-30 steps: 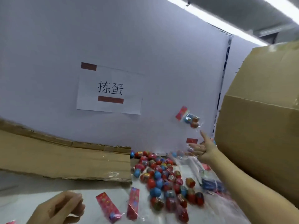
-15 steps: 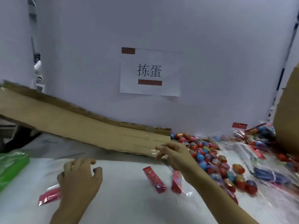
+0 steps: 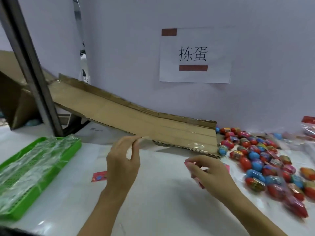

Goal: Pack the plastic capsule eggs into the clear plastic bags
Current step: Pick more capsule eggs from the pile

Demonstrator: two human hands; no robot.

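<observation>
I see red and blue eggs [image 3: 265,160], some with multicoloured printed wrap, on a white table [image 3: 153,210]. The tray [image 3: 10,215] is bright green with a fine grid, the ramp [image 3: 136,120] plain brown cardboard. The white sign [image 3: 195,55] carries black characters and dark red bars.

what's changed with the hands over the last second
The right hand was up by the box with a filled bag in the air near it; it came down and now pinches a red-topped bag. The left hand rose off the table and pinches a clear bag. The egg pile and cardboard ramp stayed put.
</observation>
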